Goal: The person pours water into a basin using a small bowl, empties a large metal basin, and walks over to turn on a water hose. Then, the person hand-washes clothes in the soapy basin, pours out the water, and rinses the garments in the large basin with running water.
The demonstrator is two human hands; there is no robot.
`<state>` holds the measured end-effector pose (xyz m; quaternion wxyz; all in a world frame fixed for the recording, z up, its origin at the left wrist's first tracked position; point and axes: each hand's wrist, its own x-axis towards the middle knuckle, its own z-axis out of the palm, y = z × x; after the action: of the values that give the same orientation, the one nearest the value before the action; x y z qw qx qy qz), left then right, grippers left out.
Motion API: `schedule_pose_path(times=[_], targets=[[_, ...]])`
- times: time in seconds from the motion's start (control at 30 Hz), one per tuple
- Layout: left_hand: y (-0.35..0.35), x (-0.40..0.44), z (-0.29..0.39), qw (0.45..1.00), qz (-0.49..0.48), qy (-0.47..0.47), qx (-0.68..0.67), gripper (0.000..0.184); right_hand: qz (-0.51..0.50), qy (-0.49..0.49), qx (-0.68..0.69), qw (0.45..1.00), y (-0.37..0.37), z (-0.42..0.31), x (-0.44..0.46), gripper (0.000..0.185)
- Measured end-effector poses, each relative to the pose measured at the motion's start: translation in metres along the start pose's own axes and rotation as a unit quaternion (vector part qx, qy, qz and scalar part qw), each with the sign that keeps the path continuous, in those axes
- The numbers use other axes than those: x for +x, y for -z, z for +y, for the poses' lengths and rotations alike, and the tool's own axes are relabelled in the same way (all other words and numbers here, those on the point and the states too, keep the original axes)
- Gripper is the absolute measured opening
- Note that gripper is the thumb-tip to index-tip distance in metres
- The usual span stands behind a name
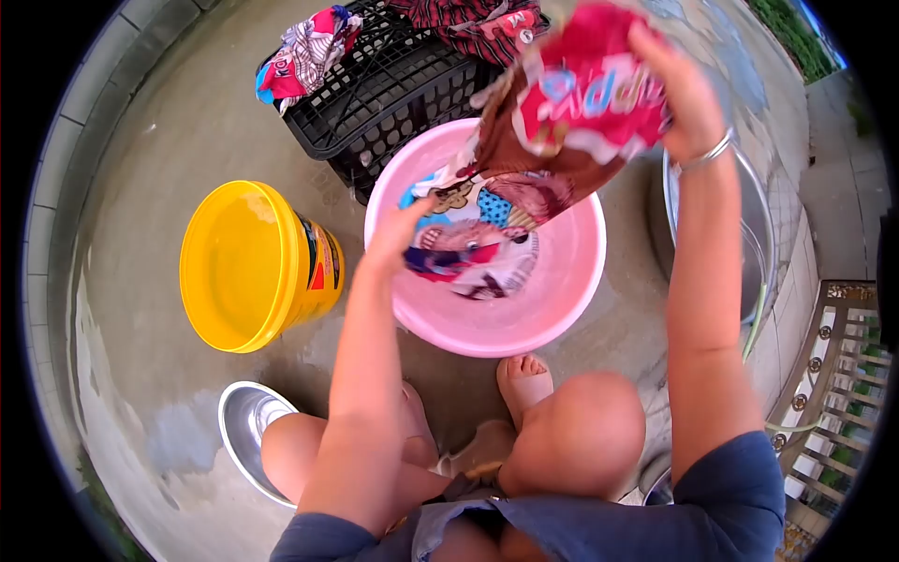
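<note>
A colourful printed garment (552, 140), red and brown with cartoon figures and letters, stretches between my two hands above a pink basin (571, 290). My right hand (688, 103), blurred and with a bangle at the wrist, grips its upper right end and holds it raised. My left hand (403, 234) is closed on the lower left end, over the basin's left side. The lower part of the cloth hangs inside the rim. Whether it touches the bottom, I cannot tell.
Left of the basin stands a yellow bucket (239, 272). A black crate (393, 94) behind it carries a crumpled printed cloth (304, 56) and a dark striped cloth (468, 28). A large metal tub (754, 234) is at right, a metal bowl (248, 426) at lower left. The concrete looks wet.
</note>
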<state>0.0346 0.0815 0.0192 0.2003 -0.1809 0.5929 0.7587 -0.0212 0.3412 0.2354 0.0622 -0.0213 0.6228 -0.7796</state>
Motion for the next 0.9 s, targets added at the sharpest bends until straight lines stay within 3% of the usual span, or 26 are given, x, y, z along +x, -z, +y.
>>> schedule_pose_path(times=[0.03,0.1,0.17,0.23,0.27,0.33,0.37,0.43,0.5,0.53,0.63,0.67,0.7,0.73,0.77,0.8,0.83,0.9], targets=[[0.005,-0.002,0.016,0.998,0.022,-0.001,0.057,0.026,0.018,-0.015,-0.01,1.0,0.006,0.023,-0.006,0.028],[0.016,0.007,0.028,0.976,-0.03,-0.044,0.212,0.036,0.057,-0.01,-0.21,0.976,0.037,0.091,-0.005,0.022],[0.009,0.004,0.043,0.845,0.06,-0.132,0.514,0.047,0.017,-0.079,-0.401,0.913,0.058,0.15,-0.014,0.025],[-0.008,0.005,0.035,0.797,0.069,-0.119,0.589,0.057,-0.046,-0.056,-0.628,0.775,0.062,0.183,-0.027,0.032],[-0.021,-0.003,0.022,0.698,0.106,-0.185,0.684,0.058,-0.048,-0.06,-0.625,0.777,0.065,0.21,-0.031,0.032],[-0.037,0.004,-0.024,0.677,0.084,-0.219,0.698,0.058,0.031,-0.036,-0.696,0.717,0.068,0.257,-0.041,0.03],[-0.044,0.004,-0.044,0.679,0.071,-0.231,0.693,0.059,-0.02,-0.066,-0.673,0.736,0.052,0.251,-0.047,0.038],[-0.053,-0.008,-0.056,0.722,-0.009,-0.145,0.676,0.06,-0.023,-0.114,-0.659,0.743,0.03,0.264,-0.055,0.047],[-0.047,0.001,-0.076,0.713,-0.026,-0.116,0.691,0.061,-0.054,-0.22,-0.663,0.713,0.017,0.267,-0.06,0.053],[-0.037,0.011,-0.094,0.702,-0.043,-0.112,0.702,0.061,-0.044,-0.183,-0.654,0.733,0.032,0.3,-0.061,0.045],[-0.029,0.018,-0.084,0.7,-0.086,-0.078,0.705,0.055,-0.092,-0.148,-0.628,0.758,0.048,0.307,-0.05,0.03],[-0.026,0.025,-0.081,0.704,-0.136,-0.033,0.696,0.05,-0.042,-0.15,-0.6,0.785,0.07,0.348,-0.044,0.025],[-0.024,0.03,-0.077,0.704,-0.187,0.014,0.685,0.046,-0.04,-0.145,-0.599,0.786,0.068,0.341,-0.037,0.025],[-0.042,0.016,-0.046,0.651,-0.176,0.025,0.738,0.049,0.041,-0.223,-0.548,0.805,0.063,0.328,-0.034,0.026],[-0.048,0.013,-0.046,0.649,-0.178,0.027,0.739,0.049,0.122,-0.301,-0.487,0.811,0.057,0.317,-0.034,0.027],[-0.053,0.007,-0.05,0.692,-0.114,-0.049,0.711,0.048,0.188,-0.315,-0.19,0.911,0.051,0.313,-0.037,0.031],[-0.056,0.002,-0.054,0.727,-0.047,-0.125,0.673,0.048,0.189,-0.316,-0.19,0.91,0.037,0.3,-0.039,0.031],[-0.05,0.007,-0.083,0.701,-0.013,-0.177,0.691,0.05,0.228,-0.267,0.081,0.933,0.008,0.258,-0.04,0.034]])
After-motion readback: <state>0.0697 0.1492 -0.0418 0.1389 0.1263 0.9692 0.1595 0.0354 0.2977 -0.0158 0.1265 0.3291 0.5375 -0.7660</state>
